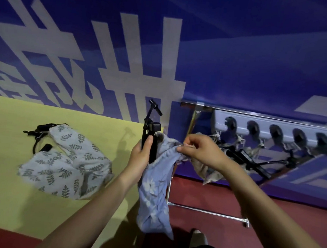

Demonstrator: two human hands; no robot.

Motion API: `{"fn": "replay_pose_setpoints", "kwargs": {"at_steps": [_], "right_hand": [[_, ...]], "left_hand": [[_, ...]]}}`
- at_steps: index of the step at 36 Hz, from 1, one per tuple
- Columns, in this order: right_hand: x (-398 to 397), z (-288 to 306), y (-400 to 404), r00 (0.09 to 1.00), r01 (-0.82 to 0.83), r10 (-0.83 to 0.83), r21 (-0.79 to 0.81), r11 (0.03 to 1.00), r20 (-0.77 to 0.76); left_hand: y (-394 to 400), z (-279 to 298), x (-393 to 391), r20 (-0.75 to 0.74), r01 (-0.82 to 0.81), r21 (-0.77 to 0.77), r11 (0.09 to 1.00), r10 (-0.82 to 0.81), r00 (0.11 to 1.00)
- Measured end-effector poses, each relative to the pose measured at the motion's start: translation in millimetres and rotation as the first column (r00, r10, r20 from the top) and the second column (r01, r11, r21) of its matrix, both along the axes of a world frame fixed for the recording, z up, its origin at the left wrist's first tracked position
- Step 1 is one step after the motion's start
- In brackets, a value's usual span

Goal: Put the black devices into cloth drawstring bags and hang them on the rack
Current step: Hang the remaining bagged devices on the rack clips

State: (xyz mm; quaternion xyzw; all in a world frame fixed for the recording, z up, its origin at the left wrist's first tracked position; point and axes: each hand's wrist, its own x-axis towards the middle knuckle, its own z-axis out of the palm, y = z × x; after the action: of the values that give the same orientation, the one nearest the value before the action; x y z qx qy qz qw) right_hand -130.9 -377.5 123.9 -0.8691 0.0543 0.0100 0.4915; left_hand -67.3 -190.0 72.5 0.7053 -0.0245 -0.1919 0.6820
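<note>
Head cam: the left hand [141, 153] has its fingers wrapped round a black device [150, 134], whose lower end sits in the mouth of a blue floral bag [154, 189]. The right hand [199, 151] pinches the bag's rim. Two leaf-print bags [67, 163] lie on the yellow table [1, 179] (black gear pokes out). The hook rack [275, 130] already carries bags.

The drawstring bag [154, 189] hangs at centre, with a device [150, 134] sticking out of its mouth toward 12 o'clock. Two more bags [67, 165] lie on the mat [1, 179] at 9 o'clock; the hook rack [275, 130] stands at 2 o'clock.
</note>
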Motion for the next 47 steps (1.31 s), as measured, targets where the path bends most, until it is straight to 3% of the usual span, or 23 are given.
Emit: {"fn": "replay_pose_setpoints", "kwargs": {"at_steps": [2,8,12,15,22,27,31,40,44,47], "right_hand": [[-7.9,3.3,-24.1,0.998,-0.058,0.058,0.006,0.998,-0.017],[-32.7,13.2,-101.8,0.987,-0.04,0.099,0.4,0.915,-0.127],[-41.8,17.9,-138.3,0.969,-0.076,0.205,0.618,0.782,-0.141],[-53.1,23.9,-163.4,0.972,-0.075,0.212,0.717,0.693,-0.102],[-76.2,18.8,-205.8,0.992,0.124,-0.091,0.6,0.79,-0.085],[-92.2,12.3,-202.4,0.985,0.163,-0.169,0.521,0.838,-0.036],[-102.0,4.4,-199.4,0.982,0.171,-0.186,0.56,0.811,-0.03],[-108.2,-11.1,-206.8,0.974,0.219,-0.165,0.484,0.847,-0.153],[-113.7,-13.9,-214.7,0.973,0.215,-0.144,0.482,0.849,-0.18],[-118.6,-17.2,-221.7,0.966,0.242,-0.146,0.555,0.796,-0.213]], "left_hand": [[-21.1,1.6,-7.3,-0.01,-0.022,-0.006,1.0,0.022,1.0],[-86.5,-6.5,-34.7,0.03,0.046,0.042,0.998,-0.048,0.998],[-134.7,-12.0,-52.7,0.14,0.145,0.153,0.977,-0.167,0.976],[-164.3,-18.1,-61.1,0.162,0.134,0.181,0.974,-0.164,0.973],[-210.3,-1.0,-82.2,0.09,0.112,0.046,0.993,-0.115,0.989],[-228.7,1.0,-103.3,0.099,0.156,-0.042,0.987,-0.151,0.984],[-238.8,-1.1,-110.3,0.12,0.183,-0.072,0.981,-0.173,0.978],[-249.0,7.3,-114.6,0.028,0.04,-0.118,0.992,-0.037,0.999],[-250.3,8.0,-114.3,0.036,0.077,-0.133,0.988,-0.073,0.997],[-251.4,8.1,-115.5,0.042,0.122,-0.149,0.981,-0.117,0.992]]}}
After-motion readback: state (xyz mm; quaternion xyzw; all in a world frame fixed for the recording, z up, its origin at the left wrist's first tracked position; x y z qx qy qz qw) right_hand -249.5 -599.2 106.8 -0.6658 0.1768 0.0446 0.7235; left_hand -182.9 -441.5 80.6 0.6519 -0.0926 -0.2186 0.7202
